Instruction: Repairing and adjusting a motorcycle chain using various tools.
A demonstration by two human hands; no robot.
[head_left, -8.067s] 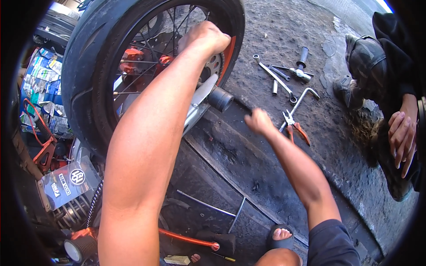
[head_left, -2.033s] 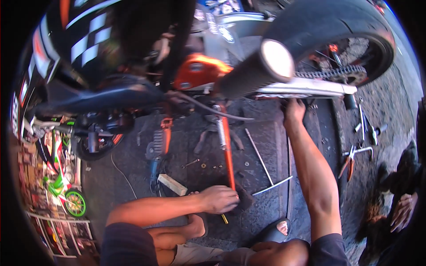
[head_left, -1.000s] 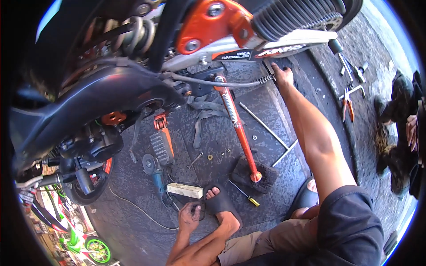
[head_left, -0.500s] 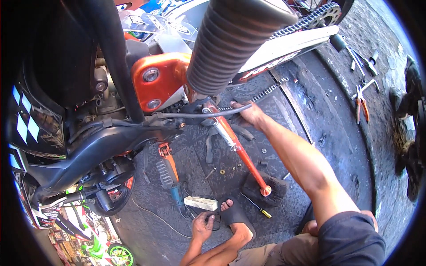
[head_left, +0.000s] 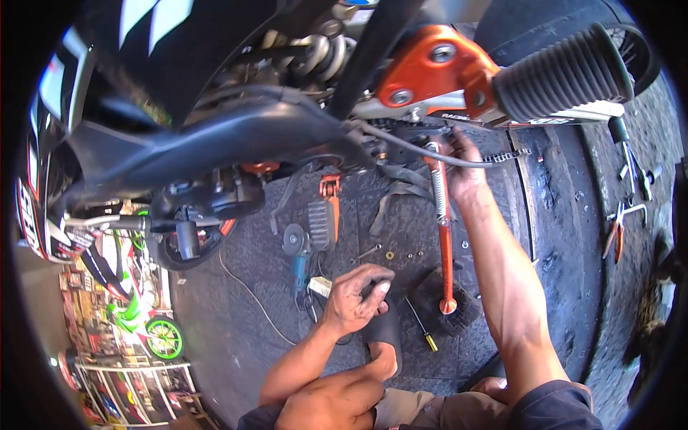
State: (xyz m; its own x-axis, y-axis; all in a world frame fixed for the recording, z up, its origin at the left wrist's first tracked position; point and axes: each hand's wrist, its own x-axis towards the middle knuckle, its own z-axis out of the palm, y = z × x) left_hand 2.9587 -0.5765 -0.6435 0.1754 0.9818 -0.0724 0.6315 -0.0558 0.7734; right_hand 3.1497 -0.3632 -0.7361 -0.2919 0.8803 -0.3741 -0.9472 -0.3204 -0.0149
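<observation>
My right hand (head_left: 467,168) reaches up under the motorcycle, closed round a dark drive chain (head_left: 507,155) whose loose end sticks out to the right. Some of its fingers are hidden behind a grey cable (head_left: 423,149) and the upper end of the orange kickstand (head_left: 446,251). That stand slants down onto a dark block (head_left: 459,304). Lower and to the left, my left hand (head_left: 360,297) hovers above my foot with fingers curled and the thumb against them. Whatever it might hold is too small to make out. Above the right hand is a black rubber footpeg (head_left: 562,75) on an orange bracket (head_left: 437,61).
A blue angle grinder (head_left: 299,261), an orange-handled brush-like tool (head_left: 326,215), a bolt (head_left: 369,252) and a yellow-handled screwdriver (head_left: 430,340) lie on the dark mat. Orange-handled pliers (head_left: 614,236) lie far right. A green-wheeled motorcycle (head_left: 163,337) stands at far left.
My view has swung, so the motorcycle appears shifted right and lower. My left hand has risen from beside the pale block. My right hand stays by the chain, farther in under the frame.
</observation>
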